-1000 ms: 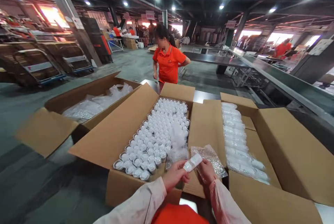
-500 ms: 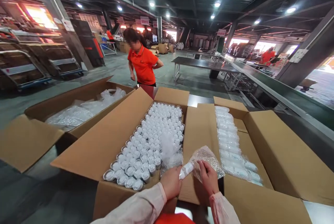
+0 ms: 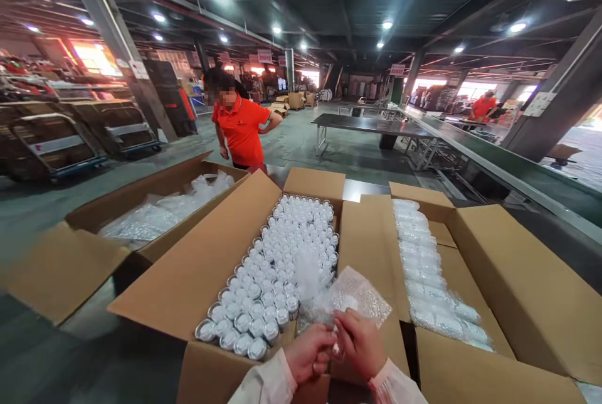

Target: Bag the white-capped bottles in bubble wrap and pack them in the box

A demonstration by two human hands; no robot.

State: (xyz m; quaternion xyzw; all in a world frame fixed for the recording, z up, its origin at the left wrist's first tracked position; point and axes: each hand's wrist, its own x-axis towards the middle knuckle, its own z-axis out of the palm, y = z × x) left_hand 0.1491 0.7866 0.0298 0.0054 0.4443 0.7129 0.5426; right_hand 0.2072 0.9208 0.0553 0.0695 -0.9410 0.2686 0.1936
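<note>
My left hand (image 3: 308, 352) and my right hand (image 3: 361, 342) meet low in the middle of the view, fingers closed at the open end of a bubble wrap bag (image 3: 364, 296). A white-capped container (image 3: 348, 303) shows partly inside the bag; the fingers hide its near end. More loose bubble wrap (image 3: 310, 278) lies just beyond, over the near right part of a carton (image 3: 207, 260) filled with upright white-topped containers (image 3: 258, 291). To the right, a second carton (image 3: 512, 266) holds a row of wrapped containers (image 3: 426, 266) along its left side.
A third carton (image 3: 70, 266) at the left holds bubble wrap bags (image 3: 155, 212). A person in an orange shirt (image 3: 241, 131) stands beyond the cartons. Behind are a dark table (image 3: 367, 123), a conveyor (image 3: 517, 162) and carts (image 3: 61, 143) at the left.
The container has gone from bare in my left hand to partly inside the bag. My hands have come together, and the bag has moved left. The person beyond appears further left.
</note>
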